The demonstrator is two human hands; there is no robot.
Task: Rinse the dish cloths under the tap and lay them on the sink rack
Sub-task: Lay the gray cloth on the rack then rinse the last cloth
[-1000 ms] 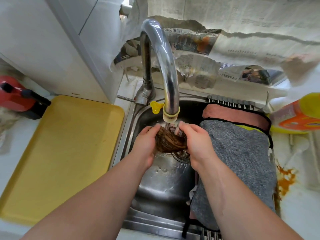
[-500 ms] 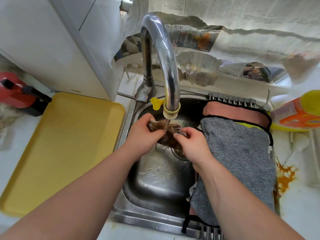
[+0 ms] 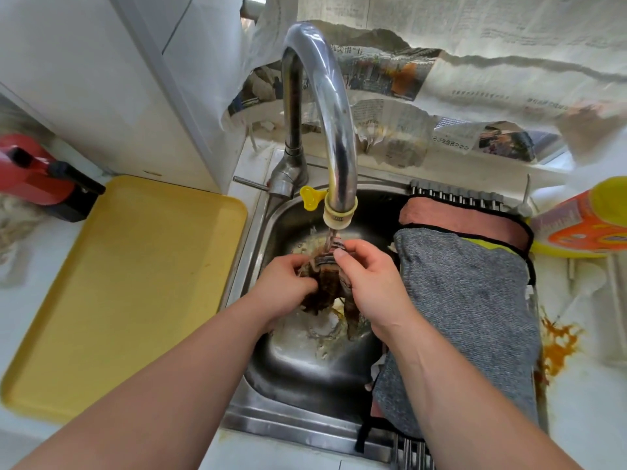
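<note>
Water runs from the chrome tap onto a wet brown striped dish cloth bunched over the steel sink. My left hand grips the cloth's left side and my right hand pinches its top edge under the stream. A tail of the cloth hangs down between my hands. On the right, a grey dish cloth lies over a pink one on the sink rack.
A yellow tray lies on the counter left of the sink. A red and black object sits at far left. An orange and yellow bottle stands at right. Torn newspaper covers the back wall. A brown stain marks the right counter.
My hands have shifted on the brown cloth: from squeezing it in a ball, to spreading it, to now holding it lengthwise under the stream with a tail hanging down.
</note>
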